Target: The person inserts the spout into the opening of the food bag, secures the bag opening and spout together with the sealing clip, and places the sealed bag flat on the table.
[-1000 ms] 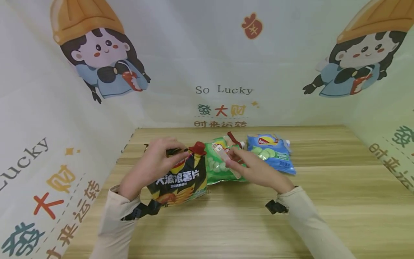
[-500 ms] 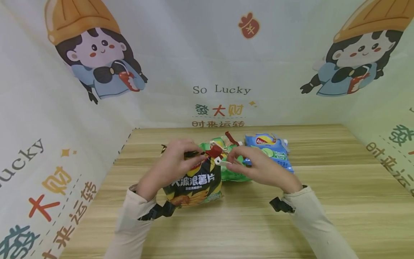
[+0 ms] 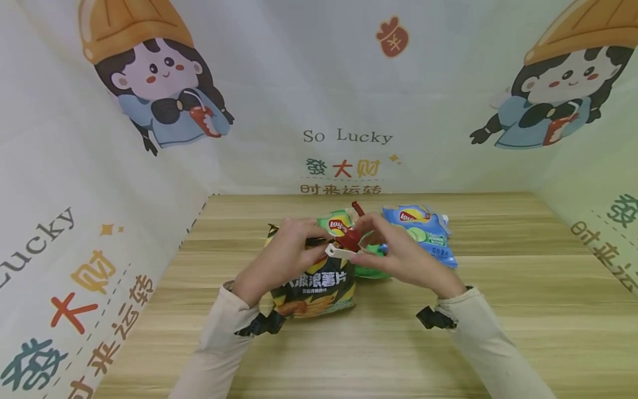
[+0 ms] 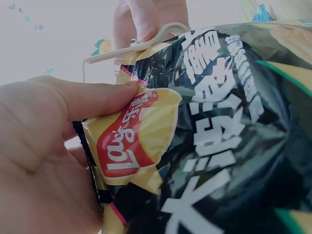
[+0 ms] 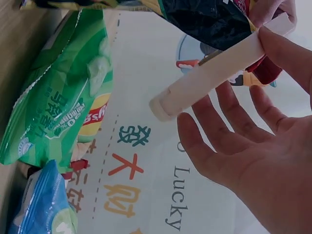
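Observation:
My left hand (image 3: 291, 252) pinches the top edge of a black Lay's chip bag (image 3: 316, 288), thumb on its printed front in the left wrist view. My right hand (image 3: 396, 255) holds a white plastic bag clip (image 3: 340, 253) at the bag's upper right corner, thumb and fingers on the bar. In the left wrist view, the clip (image 4: 126, 50) stands with its arms apart by the bag's top edge. A dark red piece (image 3: 349, 241) shows at that corner between the hands. The bag's upper left part is hidden behind my left hand.
Behind the black bag lies a green Lay's bag (image 3: 374, 272), partly covered. To its right is a blue Lay's bag (image 3: 418, 216) with a white clip end at its top. The wooden table (image 3: 399, 354) meets a printed cloth backdrop (image 3: 344, 105) at the back.
The left hand has carried the black bag to the right, toward the right hand. The white clip in the right hand has turned and now overlaps the bag's top corner.

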`<state>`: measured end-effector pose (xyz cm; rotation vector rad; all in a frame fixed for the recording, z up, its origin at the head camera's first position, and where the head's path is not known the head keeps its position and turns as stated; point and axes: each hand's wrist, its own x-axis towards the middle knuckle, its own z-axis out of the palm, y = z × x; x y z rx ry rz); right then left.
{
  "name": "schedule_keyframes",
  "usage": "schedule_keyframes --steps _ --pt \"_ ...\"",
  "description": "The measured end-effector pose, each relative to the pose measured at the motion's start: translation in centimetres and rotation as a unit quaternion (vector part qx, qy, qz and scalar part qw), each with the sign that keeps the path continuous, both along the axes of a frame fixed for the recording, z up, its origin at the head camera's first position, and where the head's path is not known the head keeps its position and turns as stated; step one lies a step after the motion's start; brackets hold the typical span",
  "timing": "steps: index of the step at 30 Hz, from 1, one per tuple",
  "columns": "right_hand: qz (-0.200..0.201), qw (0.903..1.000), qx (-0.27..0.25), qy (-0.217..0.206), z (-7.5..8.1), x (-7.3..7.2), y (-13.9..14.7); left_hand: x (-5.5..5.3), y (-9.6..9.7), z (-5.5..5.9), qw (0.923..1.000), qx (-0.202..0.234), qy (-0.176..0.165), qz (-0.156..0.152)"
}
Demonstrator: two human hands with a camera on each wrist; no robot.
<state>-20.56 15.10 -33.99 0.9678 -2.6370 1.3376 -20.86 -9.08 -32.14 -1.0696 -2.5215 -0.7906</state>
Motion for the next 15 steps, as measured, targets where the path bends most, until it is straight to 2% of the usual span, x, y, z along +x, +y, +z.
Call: schedule_keyframes --steps 5,11,15 --pt "-0.012 0.9999 -0.007 0.005 -0.14 0.06 -0.18 0.11 -0.17 -0.04 0.9997 -0.015 -0.007 0.017" --pt "-0.023 0.9993 0.000 0.029 -0.17 0.10 -0.48 0.10 -0.34 0.00 0.9987 -0.029 0.017 0.039" --pt "-0.023 0.9992 0.008 0.033 -0.20 0.00 -0.42 0.15 -0.39 -0.12 0.9986 -0.030 0.013 0.042"
